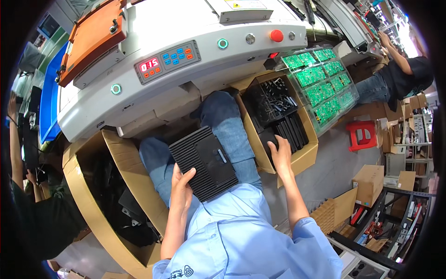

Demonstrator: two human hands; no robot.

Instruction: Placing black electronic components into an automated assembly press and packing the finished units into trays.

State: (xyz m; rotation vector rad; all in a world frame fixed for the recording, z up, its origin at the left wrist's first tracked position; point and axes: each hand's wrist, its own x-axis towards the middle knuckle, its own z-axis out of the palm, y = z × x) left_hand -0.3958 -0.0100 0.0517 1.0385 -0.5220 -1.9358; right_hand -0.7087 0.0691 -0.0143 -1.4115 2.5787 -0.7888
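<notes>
Panel (204, 163) on the lap (230, 135), between left box (134, 173) and right box (302, 162)

Red digits (149, 65) on panel (173, 68), lettered logo (187, 271) on shirt (237, 232)

Jeans-clad thighs (227, 123) carry a ribbed black panel (203, 162); the floor (331, 156), a red stool (356, 128).

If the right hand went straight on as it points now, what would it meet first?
Most likely the black parts in the cardboard box, close ahead of the right hand; depth is unclear.
</notes>
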